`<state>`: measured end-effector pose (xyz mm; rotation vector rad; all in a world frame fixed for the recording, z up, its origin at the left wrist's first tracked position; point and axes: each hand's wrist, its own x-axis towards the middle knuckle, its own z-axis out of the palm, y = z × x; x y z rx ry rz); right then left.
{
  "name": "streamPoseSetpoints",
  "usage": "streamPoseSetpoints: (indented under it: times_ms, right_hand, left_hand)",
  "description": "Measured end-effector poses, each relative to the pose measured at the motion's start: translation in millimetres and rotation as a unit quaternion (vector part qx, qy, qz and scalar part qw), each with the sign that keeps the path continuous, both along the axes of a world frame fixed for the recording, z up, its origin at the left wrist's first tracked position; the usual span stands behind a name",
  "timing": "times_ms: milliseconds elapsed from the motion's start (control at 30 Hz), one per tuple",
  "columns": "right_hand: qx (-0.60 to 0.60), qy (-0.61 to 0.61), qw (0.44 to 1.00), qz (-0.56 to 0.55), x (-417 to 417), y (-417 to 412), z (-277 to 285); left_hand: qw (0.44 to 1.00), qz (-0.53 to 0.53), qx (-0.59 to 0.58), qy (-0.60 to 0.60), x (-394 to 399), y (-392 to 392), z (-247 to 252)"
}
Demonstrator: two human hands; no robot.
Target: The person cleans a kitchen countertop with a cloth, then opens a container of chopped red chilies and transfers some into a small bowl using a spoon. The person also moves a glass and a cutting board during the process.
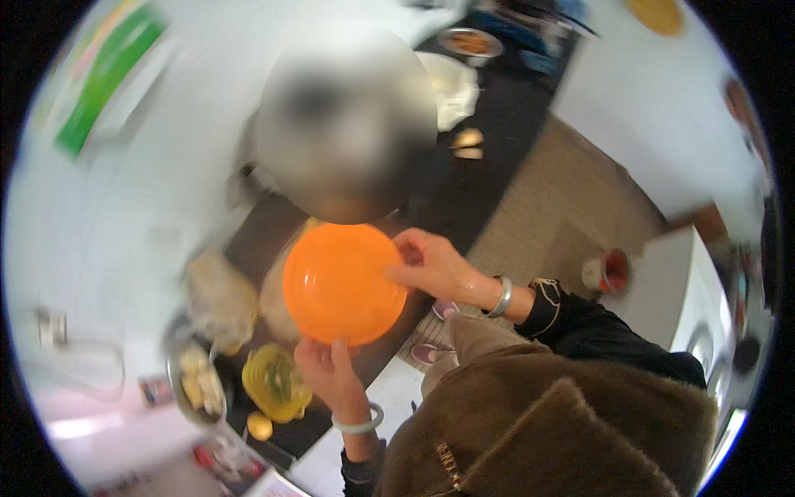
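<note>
An orange plastic plate or shallow bowl [348,286], its smooth round face turned up to me, is held above the dark counter [456,180]. My left hand [332,376] grips its near rim with the thumb on top. At the right rim, my right hand [435,264] pinches the edge between thumb and fingers. Partly hidden behind it lies a rounded beige thing [276,298], too blurred to name. A yellow plastic basket [276,382] with something green in it stands beside my left hand.
Left of the basket are a metal bowl [202,385] of pale chunks, a plastic bag [220,298] and a small yellow piece [259,427]. Farther up are pale yellow pieces [469,143] and a bowl of orange-brown food [470,43]. A blurred disc hides the upper middle. A red-lined bin [612,271] stands right.
</note>
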<state>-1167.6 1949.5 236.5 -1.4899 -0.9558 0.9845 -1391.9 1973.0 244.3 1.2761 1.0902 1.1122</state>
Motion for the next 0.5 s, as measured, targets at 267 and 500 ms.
streamPoseSetpoints:
  times_ms: [267, 500]
  right_hand:
    - [-0.078, -0.065, 0.984, -0.146, 76.1, -165.4, -25.1]
    - [-0.098, -0.016, 0.941, -0.325, 140.1, -327.0, -49.7]
  left_hand:
    - [0.948, -0.281, -0.15, 0.003, 88.4, -57.6, -29.4]
    - [0.857, -0.473, -0.169, 0.116, 227.4, -135.7, -48.0]
